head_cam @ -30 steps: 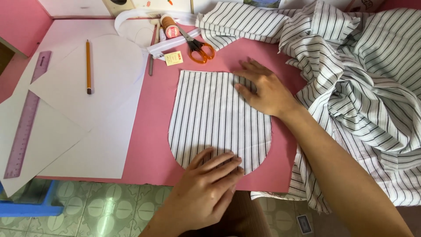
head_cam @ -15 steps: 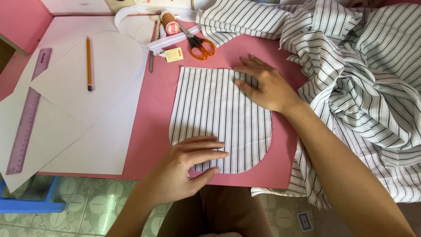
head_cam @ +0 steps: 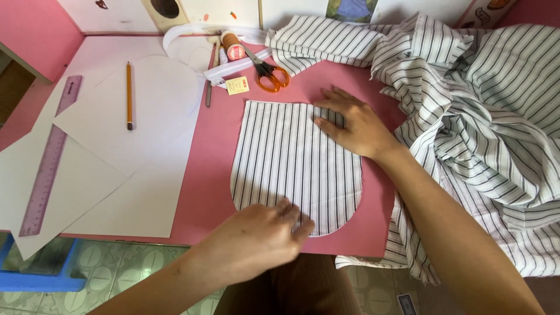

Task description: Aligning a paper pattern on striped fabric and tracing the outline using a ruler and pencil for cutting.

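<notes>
Smoothing out a cut pocket piece (head_cam: 294, 163), by the look of it: a striped fabric shape with a straight far edge and rounded near corners, lying flat in the middle of the pink counter (head_cam: 216, 146). Right hand (head_cam: 356, 125) sits on the far right corner of the piece, fingers (head_cam: 326, 108) spread and flat, grasping nothing, just pinning it down. Left hand (head_cam: 256, 242) is at the near curved edge, fingers (head_cam: 294, 219) loosely curled with the tips on the fabric; can't tell if they're pinching the edge or only pressing.

Rest of the striped fabric (head_cam: 484, 128) is heaped on the right, touching the counter's right side. Orange-handled scissors (head_cam: 269, 74) lie just beyond the piece on the far side, next to a spool of thread (head_cam: 233, 45). White paper patterns (head_cam: 128, 151) cover the left, with a pencil (head_cam: 129, 96) on top and a purple ruler (head_cam: 49, 157) at the left edge.

My guess is the step is flattening the piece, and whatever follows needs that curved near edge lying wrinkle-free, with the right hand keeping it from sliding.
</notes>
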